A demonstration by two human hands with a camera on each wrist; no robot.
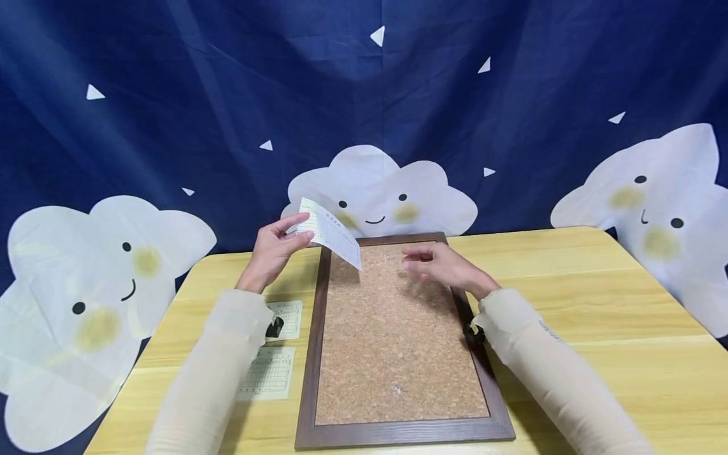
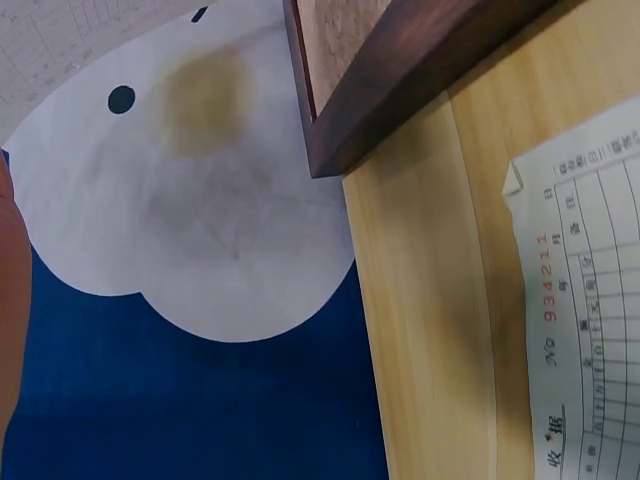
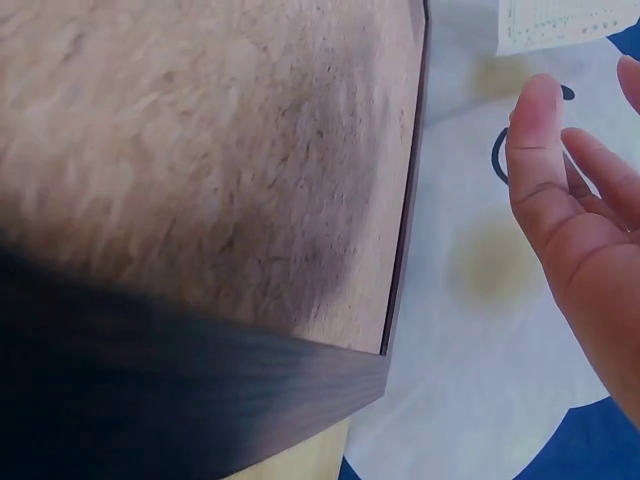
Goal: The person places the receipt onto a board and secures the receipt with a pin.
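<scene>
Between thumb and fingers, my left hand (image 1: 275, 253) pinches a printed receipt slip (image 1: 335, 235), tilted in the air over the far left corner of a cork board (image 1: 398, 341). The board lies on the table in a dark brown wooden frame. My right hand (image 1: 443, 265) hovers over the board's far right part, its fingers loosely bent and nothing visible in them. In the right wrist view its fingers (image 3: 537, 150) point towards the held slip (image 3: 560, 22). Two more receipt slips, a farther one (image 1: 290, 318) and a nearer one (image 1: 275, 374), lie left of the board, partly behind my left sleeve.
The light wooden table (image 1: 574, 316) extends to both sides of the board. Behind it hangs a dark blue curtain (image 1: 227, 114) with white smiling clouds. Small pale marks (image 1: 396, 390) show on the cork near its front edge.
</scene>
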